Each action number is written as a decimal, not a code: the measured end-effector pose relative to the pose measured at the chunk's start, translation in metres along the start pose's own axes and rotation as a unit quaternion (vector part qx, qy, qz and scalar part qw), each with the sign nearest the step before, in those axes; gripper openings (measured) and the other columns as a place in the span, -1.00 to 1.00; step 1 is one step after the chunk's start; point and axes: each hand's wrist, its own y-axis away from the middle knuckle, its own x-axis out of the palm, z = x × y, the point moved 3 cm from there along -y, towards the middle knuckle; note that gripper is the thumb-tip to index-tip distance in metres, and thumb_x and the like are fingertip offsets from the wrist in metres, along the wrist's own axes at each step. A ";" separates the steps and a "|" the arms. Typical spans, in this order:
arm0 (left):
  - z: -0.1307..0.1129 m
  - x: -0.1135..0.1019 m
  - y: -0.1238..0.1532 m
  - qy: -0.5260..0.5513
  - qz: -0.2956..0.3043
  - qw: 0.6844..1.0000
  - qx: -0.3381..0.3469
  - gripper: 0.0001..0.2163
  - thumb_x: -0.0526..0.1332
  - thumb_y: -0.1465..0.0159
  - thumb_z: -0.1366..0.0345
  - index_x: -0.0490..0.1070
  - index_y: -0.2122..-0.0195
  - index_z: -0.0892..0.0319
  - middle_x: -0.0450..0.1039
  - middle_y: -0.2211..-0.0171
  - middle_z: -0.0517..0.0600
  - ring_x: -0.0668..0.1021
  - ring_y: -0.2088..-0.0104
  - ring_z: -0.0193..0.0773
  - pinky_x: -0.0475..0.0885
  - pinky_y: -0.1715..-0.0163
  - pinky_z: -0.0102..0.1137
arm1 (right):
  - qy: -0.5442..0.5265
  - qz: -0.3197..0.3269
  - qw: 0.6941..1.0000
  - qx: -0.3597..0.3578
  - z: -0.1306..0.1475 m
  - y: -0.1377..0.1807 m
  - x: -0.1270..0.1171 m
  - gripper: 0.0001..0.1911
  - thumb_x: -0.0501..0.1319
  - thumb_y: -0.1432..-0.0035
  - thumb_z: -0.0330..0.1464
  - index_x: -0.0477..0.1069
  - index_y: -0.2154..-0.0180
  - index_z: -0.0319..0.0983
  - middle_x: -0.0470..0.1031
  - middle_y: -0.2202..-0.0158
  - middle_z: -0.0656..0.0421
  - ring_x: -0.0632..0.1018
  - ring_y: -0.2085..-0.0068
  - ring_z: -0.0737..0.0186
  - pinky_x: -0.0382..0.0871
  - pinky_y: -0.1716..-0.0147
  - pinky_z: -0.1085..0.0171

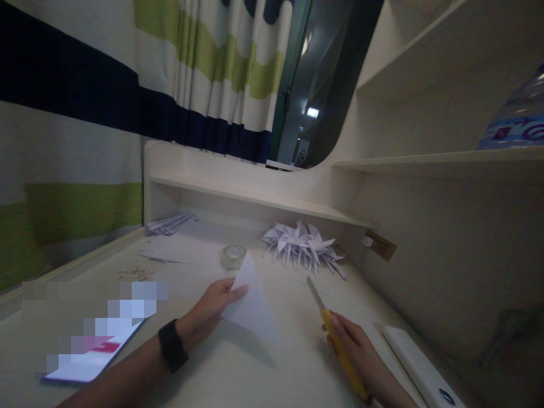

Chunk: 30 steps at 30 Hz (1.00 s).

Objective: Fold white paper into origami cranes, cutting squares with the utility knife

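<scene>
One yellow knife (342, 352), blurred bottle label (515, 132)

The paper (254, 309) is left of the knife (344, 358) (pinwheels (297, 241) behind).

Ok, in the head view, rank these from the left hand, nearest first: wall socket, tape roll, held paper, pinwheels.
1. Held paper: in the left hand.
2. Tape roll: just beyond the hand.
3. Pinwheels: farther back, to the right.
4. Wall socket: right wall, farthest.

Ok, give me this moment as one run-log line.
left hand: gripping triangular paper | right hand: holding yellow knife, blade extended | desk: paper pinwheels, tape roll
</scene>
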 end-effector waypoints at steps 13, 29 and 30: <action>-0.009 0.015 0.013 -0.153 0.064 0.981 0.101 -0.75 0.21 -0.19 0.16 0.45 0.59 0.12 0.29 -0.18 -0.09 0.37 -0.13 -0.05 0.19 -0.12 -0.04 | -0.249 0.058 0.961 0.105 0.020 -0.019 0.063 -0.45 0.40 0.15 -0.08 0.36 0.22 -0.31 0.52 0.41 0.16 0.27 0.64 0.49 0.06 0.70 0.45; 0.022 -0.013 -0.013 -0.050 0.029 0.995 -0.078 -0.51 0.30 -0.11 0.11 0.34 -0.04 0.22 0.49 0.34 0.03 0.52 0.37 -0.21 0.33 0.42 -0.40 | -0.162 0.011 0.983 0.083 0.010 -0.014 0.065 -0.58 0.35 0.13 -0.07 0.35 0.46 -0.29 0.30 0.64 0.30 0.21 0.65 0.46 0.05 0.69 0.43; 0.026 -0.016 -0.018 -0.099 0.027 0.993 -0.057 -0.52 0.36 -0.05 0.16 0.38 0.02 0.22 0.45 0.43 -0.04 0.47 0.45 -0.27 0.28 0.49 -0.44 | -0.147 0.023 0.985 0.082 0.009 -0.014 0.065 -0.56 0.34 0.12 -0.04 0.35 0.43 -0.29 0.30 0.64 0.30 0.21 0.65 0.45 0.05 0.69 0.43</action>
